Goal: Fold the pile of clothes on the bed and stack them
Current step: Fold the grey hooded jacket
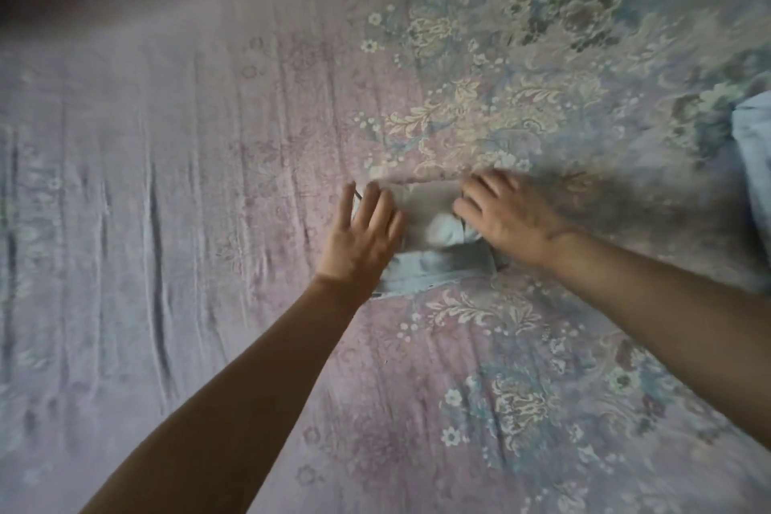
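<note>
Small pale garment (434, 238) mid-bed, folded compact. Left hand (361, 240) flat on its left edge, fingers straight and apart; right hand (507, 217) presses right side, fingers loosely bent. Step looks like final smoothing. Next: move it to stack, fetch cloth at bed's right edge (753, 154).

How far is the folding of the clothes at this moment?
Done: one small pale garment lies on the floral bedspread as a compact folded rectangle. In hand: the left hand presses flat on its left side, and the right hand rests on its right side with fingers bent; its grip is unclear in the blur. Left: light blue cloth at the right edge looks unfolded. No stack is visible.
</note>
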The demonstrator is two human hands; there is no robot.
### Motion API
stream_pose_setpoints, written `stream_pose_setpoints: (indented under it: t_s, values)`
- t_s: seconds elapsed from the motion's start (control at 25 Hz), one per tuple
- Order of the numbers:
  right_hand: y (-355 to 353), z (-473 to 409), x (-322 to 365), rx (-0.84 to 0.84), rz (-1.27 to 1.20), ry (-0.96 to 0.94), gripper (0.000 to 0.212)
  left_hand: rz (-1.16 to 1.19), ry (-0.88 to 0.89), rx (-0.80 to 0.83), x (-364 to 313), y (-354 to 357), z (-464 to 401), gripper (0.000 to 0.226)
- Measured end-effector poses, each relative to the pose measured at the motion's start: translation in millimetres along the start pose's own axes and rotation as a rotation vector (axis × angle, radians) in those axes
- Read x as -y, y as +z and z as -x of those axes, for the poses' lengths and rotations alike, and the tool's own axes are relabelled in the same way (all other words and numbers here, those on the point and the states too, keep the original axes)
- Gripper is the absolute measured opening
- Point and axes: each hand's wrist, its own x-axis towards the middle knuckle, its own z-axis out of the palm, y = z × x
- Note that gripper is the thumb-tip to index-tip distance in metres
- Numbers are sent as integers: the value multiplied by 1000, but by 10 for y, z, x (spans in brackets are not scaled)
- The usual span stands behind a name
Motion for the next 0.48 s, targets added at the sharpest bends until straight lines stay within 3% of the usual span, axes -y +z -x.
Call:
stream_pose_setpoints:
  t_s: [0.08, 0.16, 0.24, 0.36, 0.48]
  values:
    - [200, 318, 303, 62, -4, -26, 30, -18, 81, 45, -150, 81, 298, 25]
    - [319, 524, 552, 107, -16, 44, 20, -31, 43, 171, -249, 120, 503, 33]
    - [309, 543, 730, 116, -125, 210, 31, 38, -35, 221, -326, 82, 561, 38]
    - [183, 345, 872, 59, -252, 430, 49, 229, -140, 136, -406, -15, 337, 52]
    - [290, 168, 862, 210, -295, 491, 78, 338, -187, 226, -428, 238, 183, 58]
